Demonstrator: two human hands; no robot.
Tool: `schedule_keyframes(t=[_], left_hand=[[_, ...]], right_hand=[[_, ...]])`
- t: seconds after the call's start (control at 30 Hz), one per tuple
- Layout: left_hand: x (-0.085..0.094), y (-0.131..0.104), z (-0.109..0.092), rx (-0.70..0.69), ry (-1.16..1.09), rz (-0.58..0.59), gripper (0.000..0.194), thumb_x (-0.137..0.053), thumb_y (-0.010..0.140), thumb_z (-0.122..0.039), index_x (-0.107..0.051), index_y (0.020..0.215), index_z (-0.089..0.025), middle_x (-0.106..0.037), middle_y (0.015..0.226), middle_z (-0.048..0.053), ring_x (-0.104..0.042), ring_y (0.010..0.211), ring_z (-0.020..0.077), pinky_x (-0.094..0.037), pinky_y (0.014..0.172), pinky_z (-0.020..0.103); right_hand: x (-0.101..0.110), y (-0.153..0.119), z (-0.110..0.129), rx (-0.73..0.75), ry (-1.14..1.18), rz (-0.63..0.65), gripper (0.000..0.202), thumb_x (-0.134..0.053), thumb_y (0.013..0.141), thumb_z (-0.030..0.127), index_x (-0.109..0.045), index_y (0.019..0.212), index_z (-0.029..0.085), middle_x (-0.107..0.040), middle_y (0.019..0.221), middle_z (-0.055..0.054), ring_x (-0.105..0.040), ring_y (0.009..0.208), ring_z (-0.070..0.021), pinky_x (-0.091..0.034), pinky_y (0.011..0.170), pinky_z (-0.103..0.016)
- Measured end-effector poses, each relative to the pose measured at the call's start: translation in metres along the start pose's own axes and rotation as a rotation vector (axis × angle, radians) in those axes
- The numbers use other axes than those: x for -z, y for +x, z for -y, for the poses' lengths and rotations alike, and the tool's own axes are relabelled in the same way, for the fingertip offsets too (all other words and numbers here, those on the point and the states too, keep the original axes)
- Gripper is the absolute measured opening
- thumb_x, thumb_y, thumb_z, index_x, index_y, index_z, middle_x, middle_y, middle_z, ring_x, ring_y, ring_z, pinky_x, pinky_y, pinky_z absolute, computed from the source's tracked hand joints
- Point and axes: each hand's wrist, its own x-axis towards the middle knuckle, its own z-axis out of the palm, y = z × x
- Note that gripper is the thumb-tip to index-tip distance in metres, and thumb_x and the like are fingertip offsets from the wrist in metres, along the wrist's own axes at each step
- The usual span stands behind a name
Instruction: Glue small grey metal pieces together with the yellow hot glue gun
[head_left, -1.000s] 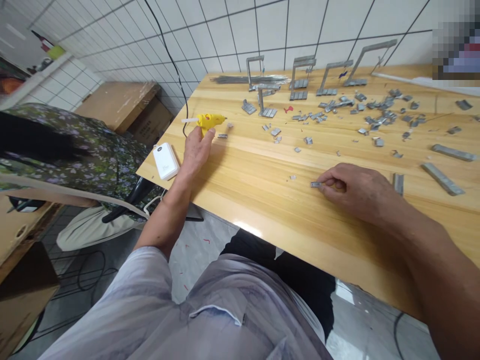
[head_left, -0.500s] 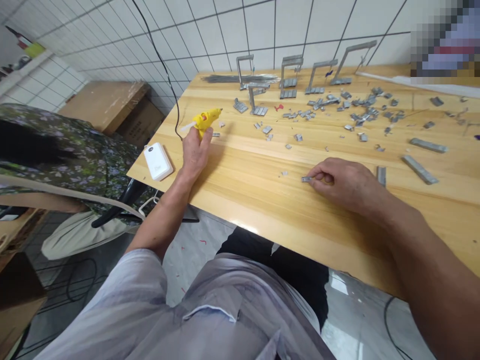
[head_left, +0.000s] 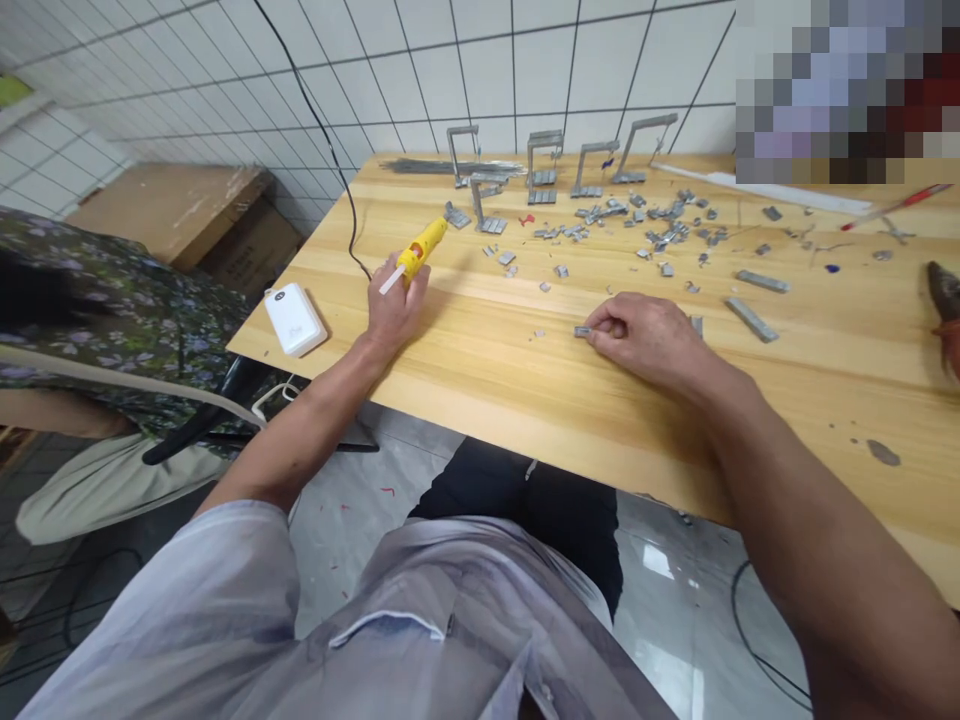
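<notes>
Since the earlier frame, the yellow glue gun (head_left: pixel 424 248) has swung its nozzle farther toward the tiled wall (head_left: pixel 544 85), held above the wooden table (head_left: pixel 472 365) by the closed fingers of the left hand (head_left: pixel 394 312). I watch the right hand (head_left: pixel 641 335) pinch a small gray piece (head_left: pixel 581 331) near a tiny scrap (head_left: pixel 539 333); whether it touches the wood, I cannot tell.

glue gun (head_left: pixel 424 248): grip hidden by left fingers (head_left: pixel 415 290) | grey piece (head_left: pixel 581 332): end under right fingers (head_left: pixel 604 318)
</notes>
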Motion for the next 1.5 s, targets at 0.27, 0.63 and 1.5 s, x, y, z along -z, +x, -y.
schedule_keyframes(t=[0.27,0.63,1.5], left_hand=[[0.002,0.002,-0.008,0.029,-0.016,0.022,0.034,-0.069,0.107,-0.060,-0.065,0.106,-0.027,-0.071,0.097,0.007,-0.074,0.106,0.0296,-0.056,0.108,0.048],[0.000,0.002,-0.016,0.063,-0.025,0.080,0.074,-0.043,0.100,-0.097,-0.062,0.107,-0.026,-0.066,0.094,0.004,-0.071,0.112,0.0244,-0.049,0.106,0.044],[-0.016,-0.017,-0.100,-0.221,-0.331,0.529,0.031,-0.057,0.113,-0.051,-0.069,0.109,-0.023,-0.070,0.090,0.003,-0.062,0.080,0.0211,-0.053,0.079,0.037]], right_hand=[[0.001,0.001,-0.003,-0.029,0.002,-0.024,0.009,-0.071,0.091,0.029,-0.079,0.092,0.025,-0.078,0.089,-0.008,-0.072,0.084,-0.0265,-0.053,0.081,-0.041],[0.005,-0.001,0.001,0.000,0.044,-0.100,0.012,-0.069,0.090,0.032,-0.079,0.090,0.026,-0.077,0.085,-0.007,-0.068,0.080,-0.0249,-0.053,0.079,-0.039],[0.009,-0.014,-0.008,-0.003,-0.101,-0.010,0.023,-0.070,0.098,0.029,-0.080,0.118,0.024,-0.075,0.090,-0.006,-0.070,0.079,-0.0234,-0.055,0.075,-0.038]])
